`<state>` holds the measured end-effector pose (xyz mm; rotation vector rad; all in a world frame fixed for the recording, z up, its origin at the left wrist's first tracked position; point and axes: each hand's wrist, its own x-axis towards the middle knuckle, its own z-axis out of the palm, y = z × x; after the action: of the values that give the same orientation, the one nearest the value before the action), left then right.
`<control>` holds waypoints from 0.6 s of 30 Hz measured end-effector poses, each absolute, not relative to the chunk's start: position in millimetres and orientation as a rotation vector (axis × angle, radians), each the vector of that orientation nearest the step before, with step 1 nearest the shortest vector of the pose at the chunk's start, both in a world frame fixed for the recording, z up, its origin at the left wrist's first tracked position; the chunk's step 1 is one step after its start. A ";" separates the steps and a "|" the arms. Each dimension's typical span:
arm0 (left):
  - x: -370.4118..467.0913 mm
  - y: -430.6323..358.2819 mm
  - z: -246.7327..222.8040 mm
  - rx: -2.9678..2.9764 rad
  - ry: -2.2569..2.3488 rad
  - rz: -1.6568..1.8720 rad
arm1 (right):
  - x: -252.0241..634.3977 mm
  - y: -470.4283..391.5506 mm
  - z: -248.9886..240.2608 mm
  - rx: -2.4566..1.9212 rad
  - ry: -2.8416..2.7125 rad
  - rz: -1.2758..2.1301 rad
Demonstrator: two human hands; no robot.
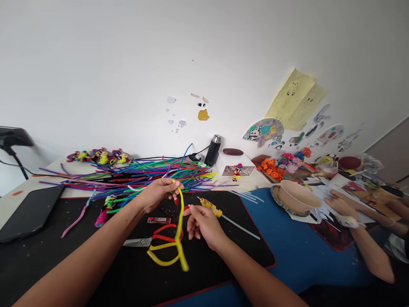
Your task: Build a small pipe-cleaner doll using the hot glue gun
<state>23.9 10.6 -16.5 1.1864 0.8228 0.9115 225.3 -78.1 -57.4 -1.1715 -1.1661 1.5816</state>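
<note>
My left hand (161, 194) pinches the upper end of a yellow pipe cleaner (179, 221), which hangs down and looks doubled or twisted low down. A small red bit shows under the left fingers. Just to the right, my right hand (204, 224) has its fingers curled, thumb and forefinger together, with something red at the tips that I cannot make out. Below the hands lie scissors (164, 262) with one red and one yellow handle loop, partly behind the pipe cleaner. A pink lighter (159, 220) lies above them. Beyond my right hand is a yellow glue gun (211, 207) with a glue stick.
Many coloured pipe cleaners (150, 170) spread along the back. A pipe-cleaner figure (104, 213) and a black tablet (30, 213) lie left. A black flask (213, 150) and a white box (226, 164) stand by the wall. At right are a bowl (298, 196) and another person's hands (341, 204).
</note>
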 end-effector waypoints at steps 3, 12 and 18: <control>22.3 9.1 -11.2 1.078 0.799 0.956 | 233.2 -77.6 -57.1 -1.224 -1.200 1.520; 24.7 -2.7 0.6 1.067 0.706 0.880 | 221.6 -66.2 -58.9 -1.196 -1.376 1.378; 30.8 -6.3 0.5 1.088 0.679 0.827 | 206.0 -56.3 -58.8 -1.241 -1.431 1.340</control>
<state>30.8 -6.3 0.5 1.0881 0.6786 0.8271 206.0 -56.3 -58.8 -1.2410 -1.4308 1.3404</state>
